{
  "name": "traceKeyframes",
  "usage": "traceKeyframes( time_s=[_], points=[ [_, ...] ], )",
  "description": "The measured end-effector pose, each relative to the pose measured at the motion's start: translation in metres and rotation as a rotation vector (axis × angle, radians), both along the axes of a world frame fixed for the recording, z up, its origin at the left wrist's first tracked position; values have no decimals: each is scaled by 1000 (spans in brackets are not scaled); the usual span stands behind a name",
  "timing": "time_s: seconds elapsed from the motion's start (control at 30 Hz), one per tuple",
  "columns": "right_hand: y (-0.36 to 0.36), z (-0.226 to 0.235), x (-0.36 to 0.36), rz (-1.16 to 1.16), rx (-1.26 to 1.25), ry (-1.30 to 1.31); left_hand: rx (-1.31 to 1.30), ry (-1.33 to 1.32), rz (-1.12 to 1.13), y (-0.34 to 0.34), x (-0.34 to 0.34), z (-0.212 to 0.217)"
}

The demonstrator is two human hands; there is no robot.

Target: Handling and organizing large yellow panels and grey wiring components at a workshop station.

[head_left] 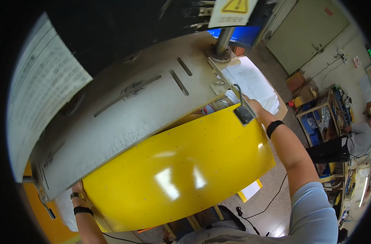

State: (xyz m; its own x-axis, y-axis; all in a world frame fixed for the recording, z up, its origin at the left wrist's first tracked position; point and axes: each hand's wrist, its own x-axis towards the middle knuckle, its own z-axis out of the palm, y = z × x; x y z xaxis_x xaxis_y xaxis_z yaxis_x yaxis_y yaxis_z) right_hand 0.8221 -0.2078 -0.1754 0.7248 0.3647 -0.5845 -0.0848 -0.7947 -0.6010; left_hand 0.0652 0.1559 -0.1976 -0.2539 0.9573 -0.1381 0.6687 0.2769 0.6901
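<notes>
A large glossy yellow panel [218,150], dotted with small marks, lies in front of me below the slotted grey metal plate [112,110] of a machine. My left hand [77,188] is at the panel's left end, by the plate's near edge; its fingers are hidden. At the far right corner, my right hand [254,106] reaches past a metal bracket [221,77] and a small dark box [244,114] on a cable. Its fingers are hidden too, so I cannot tell whether either hand grips anything. Small red and blue items show in the gap behind the panel.
A steel post [224,40] rises at the plate's far right, near a warning sign [234,12]. Paper sheets [254,81] lie beyond my right hand. A thin black cable [271,203] trails on the floor. Another person [348,140] is at the right, by cluttered shelves [321,116].
</notes>
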Motion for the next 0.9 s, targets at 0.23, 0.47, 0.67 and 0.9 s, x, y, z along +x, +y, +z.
traceKeyframes(
  time_s=[0.23,0.47,0.67,0.9],
  points=[
    [-80,-81,95,72,69,-202,-26,-28,-50,-22,10,-30],
    [-10,-20,14,190,-187,-367,17,-34,-31,-17,-16,-21],
    [3,45,-20,71,-24,-157,95,88,-200,28,-41,-29],
    [-28,61,-62,259,47,-823,267,12,-436,-87,26,52]
  ],
)
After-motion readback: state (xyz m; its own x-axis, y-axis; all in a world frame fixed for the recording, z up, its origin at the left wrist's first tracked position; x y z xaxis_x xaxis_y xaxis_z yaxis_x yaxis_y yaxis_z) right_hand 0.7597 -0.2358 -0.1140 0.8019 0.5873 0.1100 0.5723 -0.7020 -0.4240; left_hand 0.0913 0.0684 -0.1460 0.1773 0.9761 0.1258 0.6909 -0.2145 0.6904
